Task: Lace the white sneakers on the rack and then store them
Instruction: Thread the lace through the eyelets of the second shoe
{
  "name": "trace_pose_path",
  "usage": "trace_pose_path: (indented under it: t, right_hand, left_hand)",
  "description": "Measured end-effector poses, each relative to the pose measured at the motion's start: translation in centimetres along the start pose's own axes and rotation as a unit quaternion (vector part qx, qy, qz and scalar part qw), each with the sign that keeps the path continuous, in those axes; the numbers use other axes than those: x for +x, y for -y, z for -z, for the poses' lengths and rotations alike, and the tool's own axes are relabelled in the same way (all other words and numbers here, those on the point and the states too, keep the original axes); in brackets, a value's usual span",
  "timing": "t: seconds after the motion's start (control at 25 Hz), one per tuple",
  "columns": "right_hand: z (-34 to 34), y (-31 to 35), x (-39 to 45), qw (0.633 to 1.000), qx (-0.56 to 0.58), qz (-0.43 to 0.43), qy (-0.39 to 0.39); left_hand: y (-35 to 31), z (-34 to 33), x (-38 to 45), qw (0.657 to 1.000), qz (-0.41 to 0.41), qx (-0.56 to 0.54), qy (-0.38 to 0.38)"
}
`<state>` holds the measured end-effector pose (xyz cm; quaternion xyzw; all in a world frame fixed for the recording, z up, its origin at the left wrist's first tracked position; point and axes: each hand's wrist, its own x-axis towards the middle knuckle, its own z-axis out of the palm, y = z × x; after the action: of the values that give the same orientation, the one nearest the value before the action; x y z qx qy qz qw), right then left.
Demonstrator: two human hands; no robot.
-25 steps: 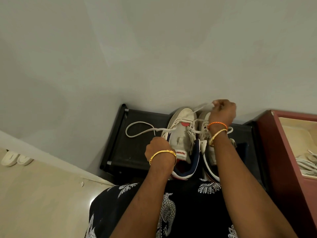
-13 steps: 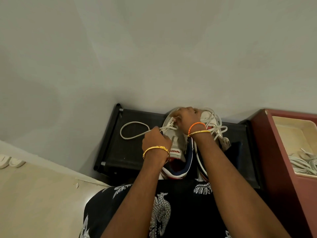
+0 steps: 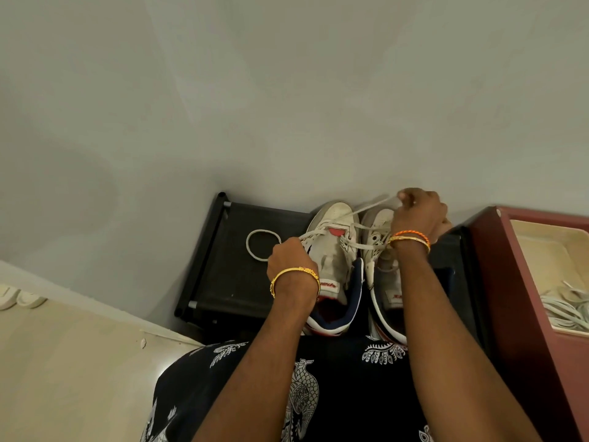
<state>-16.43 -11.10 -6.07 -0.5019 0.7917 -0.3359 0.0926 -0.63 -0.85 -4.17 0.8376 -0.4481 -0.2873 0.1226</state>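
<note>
Grey wall (image 3: 287, 90) filled most of my view, and against it stood the black rack (image 3: 229, 282) with both sneakers (image 3: 331, 250) side by side on its top, toes to the wall. Just right of the rack sat a red cabinet (image 3: 510, 314) holding a cream tray (image 3: 548, 250) with spare white laces in it. My left hand (image 3: 288, 258) was curled at the left sneaker's near side, gripping one end of the lace (image 3: 369, 209), whose slack made a loop (image 3: 263, 245) on the rack beside my knuckles. My right hand (image 3: 419, 212) was raised over the right sneaker's toe, thumb and fingers pinching the other end, which ran taut down to the left sneaker's eyelets. My right wrist and forearm covered much of the right sneaker.
</note>
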Motion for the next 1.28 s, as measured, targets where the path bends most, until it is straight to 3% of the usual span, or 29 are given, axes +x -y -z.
trace_pose_path:
  t: [0.08, 0.16, 0.28, 0.36, 0.48, 0.72, 0.92, 1.08, 1.28]
  right_hand:
    - [0.3, -0.9, 0.1, 0.997, -0.003, -0.080, -0.013]
    - [0.0, -1.0, -0.3, 0.996, -0.041, -0.072, 0.020]
    - [-0.8, 0.7, -1.7, 0.983, -0.071, 0.109, 0.129]
    - [-1.7, 2.5, -3.2, 0.938, -0.078, 0.224, 0.251]
    - [-2.8, 3.9, -4.2, 0.886, -0.139, 0.272, 0.349]
    - [-2.7, 4.0, -4.3, 0.888, -0.145, 0.296, 0.320]
    - [-2.8, 3.5, -3.9, 0.908, -0.148, 0.254, 0.299]
    - [-2.7, 2.9, -3.0, 0.915, -0.049, 0.236, 0.323]
    - [-2.9, 2.8, -2.9, 0.882, -0.160, 0.282, 0.341]
  left_hand:
    - [0.0, 0.1, 0.0, 1.000, 0.000, 0.001, 0.006]
    - [0.1, 0.2, 0.0, 1.000, 0.001, -0.011, 0.002]
    - [0.0, 0.1, -0.2, 0.999, -0.010, -0.044, -0.017]
    - [-0.2, 0.0, -0.2, 0.996, -0.021, -0.074, -0.037]
    - [-0.6, -0.1, -0.1, 0.996, -0.038, -0.072, -0.040]
    - [-1.0, -0.4, 0.8, 0.998, -0.051, 0.030, -0.015]
    - [-0.9, -0.7, 0.8, 0.999, -0.032, 0.017, -0.032]
    - [-0.6, -0.8, 0.9, 0.998, -0.031, 0.004, -0.048]
    - [-0.9, -0.8, 0.8, 0.998, -0.047, 0.031, -0.028]
